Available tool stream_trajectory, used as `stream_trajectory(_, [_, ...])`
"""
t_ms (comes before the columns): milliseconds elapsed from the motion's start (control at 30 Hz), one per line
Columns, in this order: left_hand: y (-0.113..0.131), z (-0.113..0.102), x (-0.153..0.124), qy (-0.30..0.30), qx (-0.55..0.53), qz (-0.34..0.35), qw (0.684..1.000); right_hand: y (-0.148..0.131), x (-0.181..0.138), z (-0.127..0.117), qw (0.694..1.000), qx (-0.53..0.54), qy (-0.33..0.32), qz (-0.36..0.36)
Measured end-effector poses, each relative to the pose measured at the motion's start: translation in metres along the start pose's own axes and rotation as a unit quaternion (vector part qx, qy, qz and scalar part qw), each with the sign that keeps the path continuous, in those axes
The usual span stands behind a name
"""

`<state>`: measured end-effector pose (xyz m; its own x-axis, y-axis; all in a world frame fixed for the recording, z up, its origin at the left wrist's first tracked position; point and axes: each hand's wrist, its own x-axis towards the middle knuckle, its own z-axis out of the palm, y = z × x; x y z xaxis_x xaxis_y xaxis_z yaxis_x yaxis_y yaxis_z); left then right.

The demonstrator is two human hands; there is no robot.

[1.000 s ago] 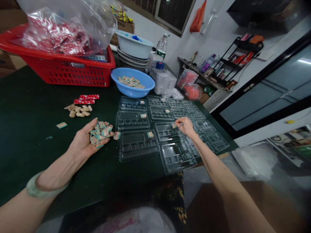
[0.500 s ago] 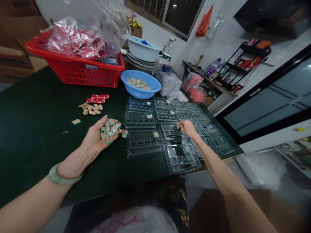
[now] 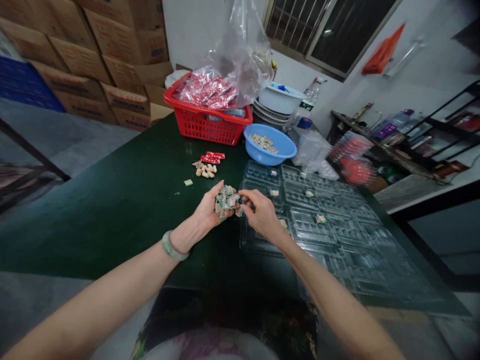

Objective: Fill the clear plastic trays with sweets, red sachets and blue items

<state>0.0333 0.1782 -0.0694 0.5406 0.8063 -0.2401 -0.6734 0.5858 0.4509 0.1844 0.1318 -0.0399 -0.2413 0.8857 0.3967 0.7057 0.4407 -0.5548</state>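
My left hand (image 3: 210, 206), palm up and cupped, bears a heap of small flat pieces (image 3: 227, 200) striped in pink, cream and green. The thumb and fingertips of my right hand (image 3: 260, 212) are pinched at the heap's right edge, at a striped piece they partly hide. Under and beyond that hand lie clear plastic compartment trays (image 3: 313, 225) in rows. Single striped pieces sit in several of them, one in the tray just right of my hand (image 3: 321, 219). One loose striped piece (image 3: 188, 183) lies on the dark green table left of my hands.
Peanuts (image 3: 205, 170) and red wrapped packets (image 3: 213, 158) lie beyond my left hand. A blue basin (image 3: 270, 157) holds more striped pieces. Behind stand a red basket (image 3: 208, 125) with bagged red packets and stacked clear plastic containers (image 3: 313, 150). Cardboard boxes (image 3: 123, 75) are stacked at the back left.
My right hand has come back left from the trays to the heap in my left palm. A striped piece now sits in the tray it was at. The view has swung left.
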Motion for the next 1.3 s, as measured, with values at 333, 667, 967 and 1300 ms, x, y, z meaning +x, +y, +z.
stream_trajectory(333, [-0.008,0.002,-0.001,0.064,0.091,-0.01,0.994,-0.006,0.03,0.014,0.988,-0.112,0.028,0.103])
stream_trajectory(667, [-0.011,-0.001,0.001,0.039,0.1,-0.004,0.994,-0.001,0.034,0.014,0.987,0.006,-0.017,0.158])
stream_trajectory(967, [-0.009,-0.006,0.0,-0.077,0.124,-0.049,0.988,0.019,0.04,-0.024,0.942,0.295,-0.072,0.142])
stream_trajectory(1300, [-0.012,-0.003,-0.004,-0.124,0.186,-0.118,0.968,0.016,0.037,-0.021,0.89,0.381,-0.216,0.13])
